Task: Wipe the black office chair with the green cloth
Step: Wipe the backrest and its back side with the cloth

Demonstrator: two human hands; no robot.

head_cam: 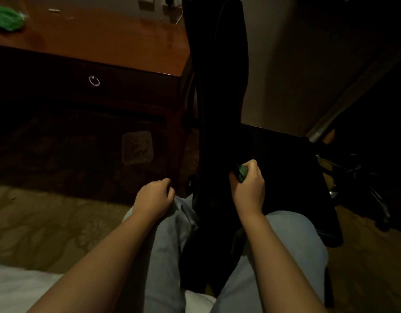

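The black office chair (pixel 224 86) stands between your knees, and the green cloth (pixel 242 171) is bunched low against it, pinched in the curled fingers of your right hand (pixel 249 188). Your left hand (pixel 155 198) rests on your left knee, fingers loosely curled around nothing. On the wooden desk (pixel 104 41) at far left lies a second green bundle (pixel 5 19).

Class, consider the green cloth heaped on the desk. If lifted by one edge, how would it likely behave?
The green cloth lies in a crumpled heap, so it would probably hang limp rather than hold shape. It looks light for its bulk. On the glossy desk a push would likely slide or bunch it, not roll it.
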